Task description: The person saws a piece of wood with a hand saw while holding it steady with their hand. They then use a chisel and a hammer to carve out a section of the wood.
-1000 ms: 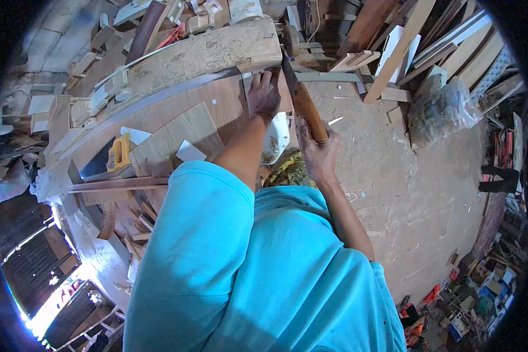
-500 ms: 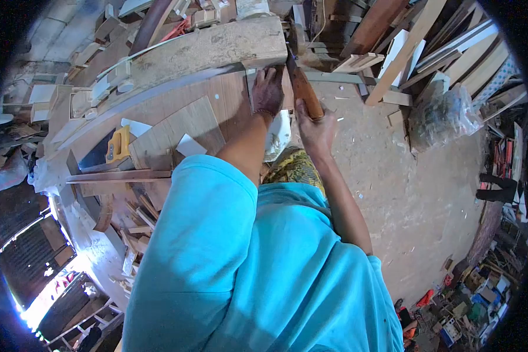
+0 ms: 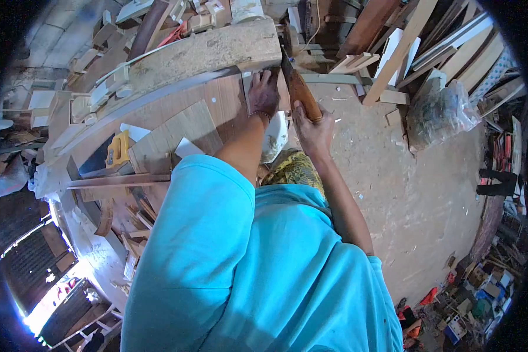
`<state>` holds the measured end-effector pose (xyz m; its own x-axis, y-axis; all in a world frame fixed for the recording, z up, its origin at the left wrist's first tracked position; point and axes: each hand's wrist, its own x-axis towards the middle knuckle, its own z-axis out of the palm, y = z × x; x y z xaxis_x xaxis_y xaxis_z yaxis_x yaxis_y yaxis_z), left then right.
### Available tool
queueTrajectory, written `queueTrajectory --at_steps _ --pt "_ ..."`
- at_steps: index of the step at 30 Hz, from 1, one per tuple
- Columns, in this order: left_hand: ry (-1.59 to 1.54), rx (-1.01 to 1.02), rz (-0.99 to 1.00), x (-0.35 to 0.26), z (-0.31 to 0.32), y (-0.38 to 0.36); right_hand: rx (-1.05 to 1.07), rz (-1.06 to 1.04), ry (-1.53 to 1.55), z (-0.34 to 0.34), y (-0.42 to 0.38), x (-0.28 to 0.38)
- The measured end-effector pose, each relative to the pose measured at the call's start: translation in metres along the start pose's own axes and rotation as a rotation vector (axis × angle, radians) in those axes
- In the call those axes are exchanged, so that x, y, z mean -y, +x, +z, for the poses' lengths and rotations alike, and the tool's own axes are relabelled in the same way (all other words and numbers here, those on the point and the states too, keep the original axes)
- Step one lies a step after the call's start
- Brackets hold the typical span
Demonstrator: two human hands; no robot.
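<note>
My right hand [image 3: 312,126] is closed around the wooden handle of a saw [image 3: 303,91]. Its dark, narrow blade points away from me, past the end of a thick pale timber beam [image 3: 217,46]. My left hand [image 3: 264,94] presses down at the right end of the workbench [image 3: 217,97], just in front of the beam, with its fingertips bent against a flat board beneath. The saw lies just right of that hand. What the blade touches is hard to make out.
A yellow-handled handsaw [image 3: 118,149] and a loose plywood panel [image 3: 173,132] lie on the bench to the left. Offcuts crowd the back. Planks [image 3: 402,53] lean at the upper right beside a clear plastic bag [image 3: 446,117]. Concrete floor [image 3: 399,199] stretches along my right.
The view has shifted slightly, moving the bench and both hands a little left in the picture. Both hands keep their hold; the saw handle sits slightly nearer me.
</note>
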<state>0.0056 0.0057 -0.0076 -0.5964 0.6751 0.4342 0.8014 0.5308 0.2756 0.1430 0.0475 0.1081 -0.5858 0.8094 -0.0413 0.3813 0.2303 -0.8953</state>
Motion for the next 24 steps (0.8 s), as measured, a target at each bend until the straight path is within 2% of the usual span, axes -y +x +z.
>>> queueTrajectory --at_steps 2,4,6,8,11,19,22,24 --pt "-0.033 0.007 -0.058 0.004 0.009 0.000 -0.008 -0.032 0.037 -0.004 0.005 0.003" --pt "-0.013 0.002 -0.054 0.001 0.002 -0.001 0.048 0.094 0.199 -0.018 0.002 0.014" --pt "-0.064 0.022 -0.058 0.001 0.001 0.001 0.049 0.092 0.186 -0.019 0.002 0.002" --pt "-0.054 -0.016 -0.042 0.000 0.001 0.002 0.010 -0.024 0.121 -0.017 0.003 -0.004" --pt "-0.060 -0.035 -0.032 0.000 -0.003 0.002 -0.018 -0.064 0.035 -0.019 -0.003 0.003" --pt "-0.028 -0.008 -0.033 0.001 -0.002 -0.001 0.005 -0.057 -0.094 -0.020 -0.020 0.019" --pt "-0.059 0.015 -0.074 -0.002 -0.011 0.002 0.018 -0.070 -0.041 -0.014 -0.023 0.011" --pt "-0.223 0.028 -0.193 -0.007 -0.017 0.002 0.023 -0.084 0.026 -0.010 -0.024 0.003"
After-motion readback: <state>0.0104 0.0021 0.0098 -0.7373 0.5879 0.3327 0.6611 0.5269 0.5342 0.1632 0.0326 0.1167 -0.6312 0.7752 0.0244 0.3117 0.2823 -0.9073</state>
